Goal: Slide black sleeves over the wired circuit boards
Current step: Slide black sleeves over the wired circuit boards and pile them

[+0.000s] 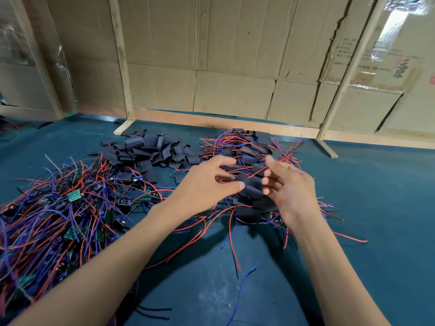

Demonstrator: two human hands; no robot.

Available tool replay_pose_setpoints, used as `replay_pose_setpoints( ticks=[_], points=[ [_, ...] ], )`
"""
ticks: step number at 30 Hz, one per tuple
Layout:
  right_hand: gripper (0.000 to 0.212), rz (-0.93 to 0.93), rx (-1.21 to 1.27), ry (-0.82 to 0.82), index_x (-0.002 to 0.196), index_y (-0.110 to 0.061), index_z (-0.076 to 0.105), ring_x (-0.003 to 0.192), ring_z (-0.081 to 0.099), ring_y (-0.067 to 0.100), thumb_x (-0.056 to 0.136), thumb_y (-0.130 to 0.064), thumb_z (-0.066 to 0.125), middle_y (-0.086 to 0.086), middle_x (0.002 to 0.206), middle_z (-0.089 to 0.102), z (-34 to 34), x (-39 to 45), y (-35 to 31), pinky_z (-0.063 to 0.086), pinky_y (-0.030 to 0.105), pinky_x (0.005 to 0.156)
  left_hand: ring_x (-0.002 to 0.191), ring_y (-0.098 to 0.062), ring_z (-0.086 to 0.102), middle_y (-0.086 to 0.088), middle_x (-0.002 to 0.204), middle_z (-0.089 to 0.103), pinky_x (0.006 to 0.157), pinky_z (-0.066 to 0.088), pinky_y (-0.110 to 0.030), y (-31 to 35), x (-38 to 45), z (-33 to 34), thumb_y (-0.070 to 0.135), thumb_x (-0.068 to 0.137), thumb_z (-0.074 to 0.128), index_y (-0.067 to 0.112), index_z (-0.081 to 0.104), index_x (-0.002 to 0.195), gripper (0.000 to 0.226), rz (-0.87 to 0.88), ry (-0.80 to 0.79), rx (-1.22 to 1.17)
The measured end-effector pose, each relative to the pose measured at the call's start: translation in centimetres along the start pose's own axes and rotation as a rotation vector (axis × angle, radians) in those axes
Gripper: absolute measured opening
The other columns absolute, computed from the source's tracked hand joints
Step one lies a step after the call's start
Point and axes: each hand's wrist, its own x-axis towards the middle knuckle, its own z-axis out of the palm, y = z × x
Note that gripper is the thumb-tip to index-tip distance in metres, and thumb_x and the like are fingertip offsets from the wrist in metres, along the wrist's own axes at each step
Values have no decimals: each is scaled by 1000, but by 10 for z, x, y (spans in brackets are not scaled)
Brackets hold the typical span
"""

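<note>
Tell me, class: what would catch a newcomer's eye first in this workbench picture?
First, the two hands at centre: the left hand and right hand meet around a black sleeve. Next, the big tangle of red and blue wired boards at the left. Behind lies a pile of empty black sleeves.

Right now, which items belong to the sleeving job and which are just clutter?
Job: pile of bare green circuit boards with red and blue wires; heap of empty black sleeves; sleeved pile; black sleeve between both hands.
Clutter: cardboard wall; wooden frame.
</note>
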Motion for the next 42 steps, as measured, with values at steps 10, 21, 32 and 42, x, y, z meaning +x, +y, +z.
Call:
replay_pose_setpoints(
  ticks=[10, 21, 32, 42],
  points=[
    [72, -363, 218, 541, 153, -18, 20, 48, 62, 19, 95, 1, 58, 0, 68, 69, -13, 8, -12, 48, 27, 42, 119, -24, 60, -5, 130, 65, 99, 43, -26, -35, 52, -76, 39, 94, 64, 16, 60, 133, 45, -169, -313, 784],
    [44, -1028, -676, 163, 136, -29, 45, 68, 58, 7, 95, -26, 60, -14, 87, 58, 29, -30, 38, 49, 23, 63, 111, -26, 62, -5, 121, 69, 79, 43, -27, -74, 69, -68, 48, 82, 76, 15, 60, 130, 60, -223, -321, 832],
    [9, -471, -536, -151, 94, -25, 74, 63, 59, 5, 93, -18, 67, -10, 74, 70, 38, -32, 49, 48, 21, 62, 105, -29, 65, -10, 107, 74, 90, 52, -34, -43, 48, -107, 40, 77, 76, 9, 68, 119, 53, -135, 13, 804],
    [36, 40, 33, -495, 113, -7, 75, 73, 63, 19, 82, -23, 74, 11, 97, 74, 49, -37, 48, 53, 25, 61, 80, 8, 66, 20, 81, 72, 75, 53, -16, 30, -41, -77, 58, 71, 77, 36, 71, 84, 26, 39, -150, 435]
  ],
)
